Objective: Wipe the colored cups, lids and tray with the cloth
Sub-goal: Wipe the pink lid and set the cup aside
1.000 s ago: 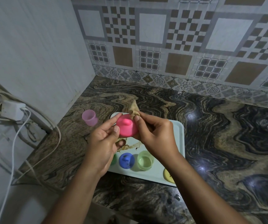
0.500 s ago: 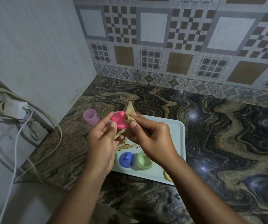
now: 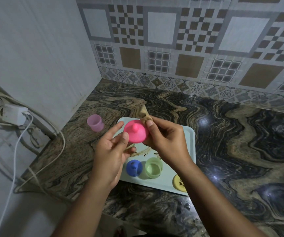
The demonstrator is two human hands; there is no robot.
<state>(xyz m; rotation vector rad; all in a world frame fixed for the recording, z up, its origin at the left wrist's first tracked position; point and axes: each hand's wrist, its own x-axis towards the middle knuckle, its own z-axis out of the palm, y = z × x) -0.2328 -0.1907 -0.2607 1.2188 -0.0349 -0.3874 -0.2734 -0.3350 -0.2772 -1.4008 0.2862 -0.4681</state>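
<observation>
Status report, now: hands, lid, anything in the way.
Left hand and right hand both pinch the pink lid above the tray. Right also holds the cloth. Blue lid, green cup wait below. Nothing blocking.

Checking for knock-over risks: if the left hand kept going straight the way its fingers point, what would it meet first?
The left hand points up and to the right, so it would press further into the pink lid it already touches at the fingertips. Beyond that lies the cloth in the right hand. Depth is uncertain.
</observation>
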